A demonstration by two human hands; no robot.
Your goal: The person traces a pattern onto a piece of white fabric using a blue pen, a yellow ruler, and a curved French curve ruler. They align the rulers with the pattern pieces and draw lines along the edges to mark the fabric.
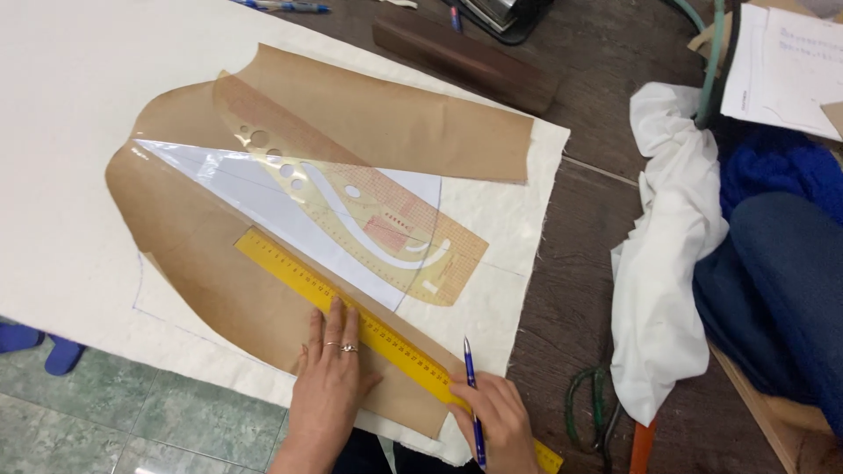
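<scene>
From the head camera, the left hand (pixel 329 369) lies flat and open, fingers spread, pressing down on the yellow ruler (pixel 351 318) and the brown paper pattern (pixel 211 254) beneath it. Rings show on two of its fingers. The right hand (pixel 499 421) is closed around a blue pen (pixel 471 386), its tip up against the ruler's far edge; the pen's lower end is hidden in the fist. The ruler runs diagonally across the pattern, and its near end is partly covered by the right hand and cut off at the bottom edge of the frame.

Beyond the ruler, a translucent amber curve template (pixel 369 211) lies on the pattern, slanted much as the ruler is; its printed grid is too fine to make out. The pattern rests on cream fabric (pixel 79 105), which covers a dark wooden table (pixel 588 79). Right of the ruler, a bundle of white cloth (pixel 667 263) hangs over the table edge, beside blue knitted material (pixel 773 175) that is cut off at the frame. Dark-handled scissors (pixel 590 395) lie on the table, their blades hidden under the white cloth.
</scene>
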